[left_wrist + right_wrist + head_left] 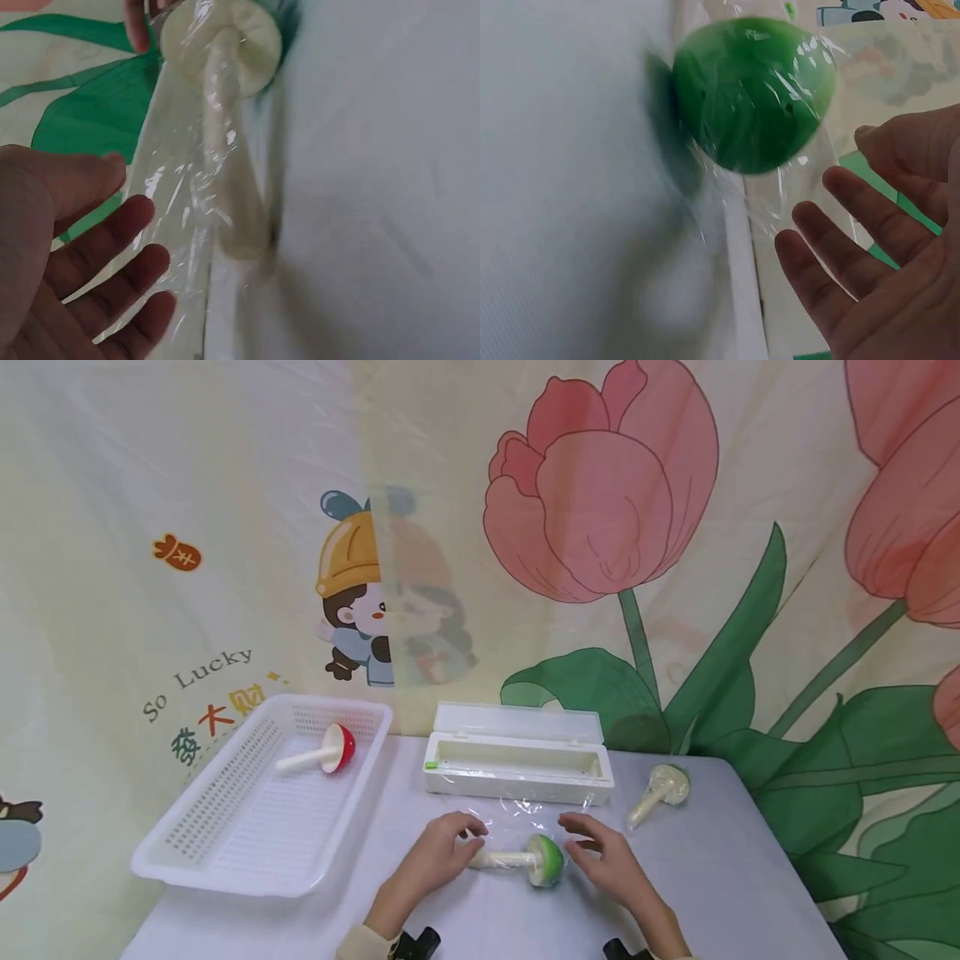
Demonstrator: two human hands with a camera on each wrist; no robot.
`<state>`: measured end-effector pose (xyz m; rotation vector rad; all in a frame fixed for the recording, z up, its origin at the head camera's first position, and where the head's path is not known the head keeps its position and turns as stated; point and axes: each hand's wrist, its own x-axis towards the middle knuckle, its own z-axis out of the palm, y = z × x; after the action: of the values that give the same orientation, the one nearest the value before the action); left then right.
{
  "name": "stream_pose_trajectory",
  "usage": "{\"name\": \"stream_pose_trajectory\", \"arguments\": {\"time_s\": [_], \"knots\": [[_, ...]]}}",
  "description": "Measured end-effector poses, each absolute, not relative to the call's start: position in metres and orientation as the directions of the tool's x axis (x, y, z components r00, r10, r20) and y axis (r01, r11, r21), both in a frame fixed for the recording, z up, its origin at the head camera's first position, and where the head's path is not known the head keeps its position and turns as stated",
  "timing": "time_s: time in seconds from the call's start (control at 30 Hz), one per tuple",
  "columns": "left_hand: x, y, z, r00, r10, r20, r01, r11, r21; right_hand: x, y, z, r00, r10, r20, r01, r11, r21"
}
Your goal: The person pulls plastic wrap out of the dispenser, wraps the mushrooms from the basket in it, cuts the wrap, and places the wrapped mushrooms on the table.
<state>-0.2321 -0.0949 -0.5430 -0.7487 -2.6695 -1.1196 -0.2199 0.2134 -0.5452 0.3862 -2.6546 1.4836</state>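
A mushroom-shaped toy (550, 861) with a green cap and pale stem lies on its side between the two hands. Clear plastic film (517, 814) covers it and spreads behind it. My left hand (438, 852) is at the stem end, its fingers loosely bent and apart; in the left wrist view the film-covered stem (232, 172) lies beyond the fingertips. My right hand (611, 864) hovers beside the green cap (750, 97), fingers spread and holding nothing. Both hands are off the toy.
Behind the toy stands a long white box (517, 786) with its lid raised. A white perforated basket (247, 881) at left holds a red-capped mushroom toy (330, 750). Another mushroom toy (662, 792) in clear film lies at right on the white-covered table (727, 877).
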Motion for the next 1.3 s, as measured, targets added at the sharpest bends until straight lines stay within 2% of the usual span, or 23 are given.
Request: {"name": "stream_pose_trajectory", "arguments": {"time_s": [0.13, 0.4, 0.5, 0.63, 0.73, 0.9, 1.03, 1.17, 1.3], "knots": [[-0.225, -0.085, -0.555, -0.863, 0.472, 0.18, 0.481, 0.657, 0.581, -0.218, 0.204, -0.548, -0.967, -0.219, 0.129, -0.224, 0.5, -0.837], [-0.22, -0.078, -0.564, -0.852, 0.478, 0.213, 0.521, 0.734, 0.436, -0.217, 0.2, -0.55, -0.955, -0.202, 0.215, -0.285, 0.448, -0.847], [-0.218, -0.079, -0.563, -0.848, 0.498, 0.181, 0.521, 0.718, 0.463, -0.216, 0.201, -0.55, -0.963, -0.206, 0.173, -0.248, 0.434, -0.866], [-0.214, -0.084, -0.561, -0.839, 0.535, 0.1, 0.492, 0.668, 0.559, -0.215, 0.204, -0.549, -0.971, -0.213, 0.107, -0.191, 0.427, -0.884], [-0.212, -0.087, -0.559, -0.815, 0.576, 0.062, 0.488, 0.625, 0.609, -0.214, 0.205, -0.549, -0.979, -0.195, 0.063, -0.144, 0.437, -0.888], [-0.208, -0.09, -0.56, -0.797, 0.597, 0.093, 0.529, 0.614, 0.586, -0.215, 0.204, -0.55, -0.992, -0.128, 0.012, -0.071, 0.468, -0.881], [-0.205, -0.091, -0.563, -0.811, 0.573, 0.116, 0.53, 0.637, 0.56, -0.22, 0.205, -0.554, -0.992, -0.112, 0.066, -0.114, 0.513, -0.851], [-0.206, -0.094, -0.561, -0.832, 0.546, 0.098, 0.486, 0.632, 0.604, -0.224, 0.205, -0.563, -0.976, -0.144, 0.163, -0.216, 0.577, -0.788], [-0.206, -0.097, -0.561, -0.847, 0.526, 0.085, 0.456, 0.634, 0.625, -0.224, 0.202, -0.567, -0.967, -0.165, 0.193, -0.254, 0.636, -0.729]]}}
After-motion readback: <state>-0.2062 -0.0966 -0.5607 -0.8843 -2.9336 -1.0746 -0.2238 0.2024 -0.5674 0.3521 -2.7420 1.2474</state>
